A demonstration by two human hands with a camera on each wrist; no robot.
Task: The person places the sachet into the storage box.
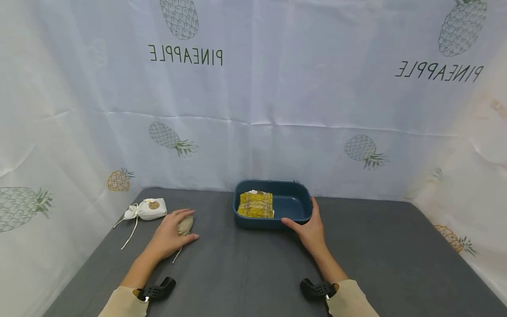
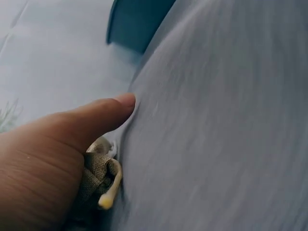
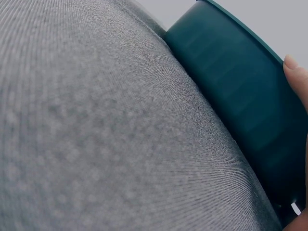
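Note:
In the head view my left hand (image 1: 169, 235) is over a small tan drawstring pouch (image 1: 185, 225) on the table, its fingers beyond the pouch and its thumb straight on the near side. The left wrist view has the pouch's gathered burlap neck and cord end (image 2: 108, 185) below the thumb (image 2: 98, 120); the rest is hidden. My right hand (image 1: 311, 230) holds the right front corner of a dark blue rectangular bin (image 1: 259, 223), thumb over the front rim, fingers along the right side. Inside the bin's left half sits a yellow patterned pouch (image 1: 256, 205), with something white behind it.
A white drawstring pouch (image 1: 152, 209) with a round brown patch lies left of my left hand, its cords trailing forward. The dark grey cloth-covered table (image 1: 245, 273) meets a white pineapple-print curtain (image 1: 269, 154) just behind the bin. Curtain fabric flanks both sides too.

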